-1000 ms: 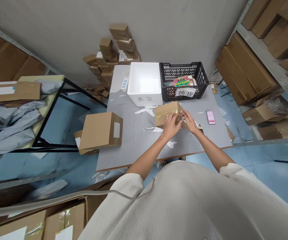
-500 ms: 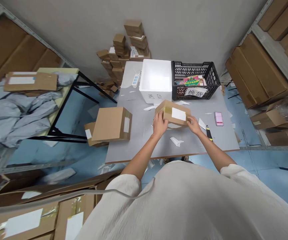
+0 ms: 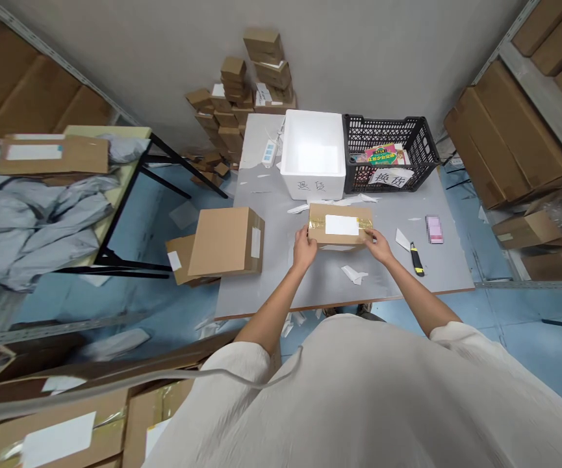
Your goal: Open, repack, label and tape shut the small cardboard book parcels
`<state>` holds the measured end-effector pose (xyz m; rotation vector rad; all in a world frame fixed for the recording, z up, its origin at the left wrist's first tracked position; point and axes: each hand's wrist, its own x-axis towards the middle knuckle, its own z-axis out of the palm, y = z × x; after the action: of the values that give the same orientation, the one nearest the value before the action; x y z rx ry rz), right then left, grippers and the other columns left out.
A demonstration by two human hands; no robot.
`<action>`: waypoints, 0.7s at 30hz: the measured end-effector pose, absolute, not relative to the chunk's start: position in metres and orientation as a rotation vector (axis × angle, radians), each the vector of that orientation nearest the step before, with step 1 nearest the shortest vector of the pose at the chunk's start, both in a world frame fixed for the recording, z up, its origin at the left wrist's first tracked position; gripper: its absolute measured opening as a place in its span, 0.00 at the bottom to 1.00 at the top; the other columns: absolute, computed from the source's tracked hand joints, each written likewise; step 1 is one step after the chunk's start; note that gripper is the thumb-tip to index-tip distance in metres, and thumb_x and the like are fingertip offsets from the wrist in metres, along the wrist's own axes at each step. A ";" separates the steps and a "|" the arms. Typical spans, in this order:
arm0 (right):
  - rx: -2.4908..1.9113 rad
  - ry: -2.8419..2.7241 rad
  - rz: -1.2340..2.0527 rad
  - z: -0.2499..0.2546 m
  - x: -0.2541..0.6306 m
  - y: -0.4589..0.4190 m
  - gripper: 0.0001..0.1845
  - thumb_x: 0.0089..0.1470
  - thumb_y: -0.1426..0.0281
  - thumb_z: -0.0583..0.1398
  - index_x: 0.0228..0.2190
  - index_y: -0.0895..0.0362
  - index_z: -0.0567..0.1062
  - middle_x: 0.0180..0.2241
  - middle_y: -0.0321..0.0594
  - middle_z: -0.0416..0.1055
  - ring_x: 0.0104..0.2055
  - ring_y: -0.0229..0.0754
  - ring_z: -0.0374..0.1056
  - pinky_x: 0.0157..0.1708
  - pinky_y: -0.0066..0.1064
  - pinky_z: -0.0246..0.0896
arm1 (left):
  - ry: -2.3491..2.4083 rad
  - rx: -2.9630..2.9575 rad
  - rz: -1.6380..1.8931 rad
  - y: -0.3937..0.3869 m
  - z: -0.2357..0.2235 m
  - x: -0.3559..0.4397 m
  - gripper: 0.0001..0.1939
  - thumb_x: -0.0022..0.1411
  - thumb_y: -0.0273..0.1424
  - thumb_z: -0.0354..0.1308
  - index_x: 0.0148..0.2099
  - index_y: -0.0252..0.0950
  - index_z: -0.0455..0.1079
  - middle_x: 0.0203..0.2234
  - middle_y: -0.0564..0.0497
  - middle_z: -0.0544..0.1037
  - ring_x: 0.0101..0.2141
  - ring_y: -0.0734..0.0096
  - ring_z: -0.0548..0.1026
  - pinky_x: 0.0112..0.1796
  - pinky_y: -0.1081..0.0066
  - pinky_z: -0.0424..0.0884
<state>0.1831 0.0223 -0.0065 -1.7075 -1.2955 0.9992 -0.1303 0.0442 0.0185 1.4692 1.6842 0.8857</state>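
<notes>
A small taped cardboard box [image 3: 317, 235] with a white label on top lies on the grey table [image 3: 281, 286] in front of me. My left hand [image 3: 305, 248] grips its left end, the thumb at the near side. At the opposite end, my right hand [image 3: 377, 246] has its fingers closed on the near right corner. To the right of that hand lies a black and yellow utility knife [image 3: 416, 259], beside a white paper scrap [image 3: 402, 239]. Another crumpled paper scrap [image 3: 355, 274] rests just nearer to me than the box.
Behind the box stand a white foam bin [image 3: 312, 186] and a black plastic crate [image 3: 392, 133] holding colourful packets. A pink pack [image 3: 434, 229] lies at right. A larger carton [image 3: 219, 242] overlaps the table's left edge. Stacked boxes [image 3: 264, 49] stand by the wall.
The small box has turned level and square to me, its label now facing up more plainly. Both hands have kept hold of it. The view has shifted slightly.
</notes>
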 end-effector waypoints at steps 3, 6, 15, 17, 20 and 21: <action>-1.749 -1.298 0.965 0.001 0.191 0.018 0.27 0.54 0.56 0.68 0.54 0.51 0.83 0.65 0.48 0.77 0.65 0.58 0.74 0.68 0.55 0.70 | 1.622 1.439 0.900 0.045 0.013 -0.122 0.34 0.64 0.23 0.55 0.72 0.40 0.70 0.59 0.39 0.76 0.63 0.50 0.75 0.68 0.53 0.71; -1.794 -1.326 0.913 0.009 0.207 0.014 0.25 0.54 0.58 0.67 0.53 0.52 0.84 0.64 0.49 0.77 0.65 0.59 0.74 0.69 0.56 0.68 | 1.583 1.409 0.898 0.045 0.006 -0.104 0.34 0.63 0.22 0.56 0.71 0.39 0.70 0.59 0.38 0.76 0.64 0.48 0.75 0.68 0.50 0.71; -1.893 -1.373 0.810 0.017 0.255 0.001 0.23 0.54 0.61 0.65 0.51 0.53 0.84 0.62 0.50 0.79 0.65 0.59 0.74 0.70 0.57 0.66 | 1.532 1.412 0.833 0.032 -0.022 -0.051 0.33 0.64 0.21 0.55 0.71 0.37 0.67 0.59 0.37 0.76 0.64 0.48 0.75 0.69 0.48 0.71; -1.876 -1.375 0.810 0.013 0.260 0.000 0.23 0.54 0.62 0.65 0.51 0.53 0.84 0.63 0.50 0.79 0.66 0.59 0.73 0.71 0.57 0.65 | 1.556 1.444 0.826 0.031 -0.024 -0.047 0.34 0.65 0.21 0.54 0.72 0.37 0.66 0.59 0.36 0.76 0.64 0.47 0.74 0.69 0.48 0.71; -1.849 -1.356 0.836 0.007 0.264 0.000 0.22 0.53 0.61 0.67 0.49 0.52 0.84 0.63 0.50 0.78 0.66 0.60 0.73 0.70 0.57 0.67 | 1.648 1.532 0.812 0.030 -0.021 -0.045 0.37 0.64 0.22 0.55 0.75 0.37 0.64 0.61 0.35 0.75 0.66 0.44 0.72 0.69 0.45 0.70; -1.834 -1.345 0.859 0.004 0.265 0.001 0.22 0.53 0.61 0.67 0.49 0.52 0.84 0.63 0.50 0.78 0.66 0.59 0.73 0.69 0.57 0.68 | 1.686 1.582 0.809 0.029 -0.019 -0.043 0.38 0.64 0.22 0.55 0.75 0.38 0.64 0.63 0.34 0.74 0.68 0.42 0.71 0.69 0.43 0.69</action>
<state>0.2649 0.0008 0.0044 -1.8337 -1.3446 0.8591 -0.0435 0.0291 -0.0187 1.5823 1.6857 0.8086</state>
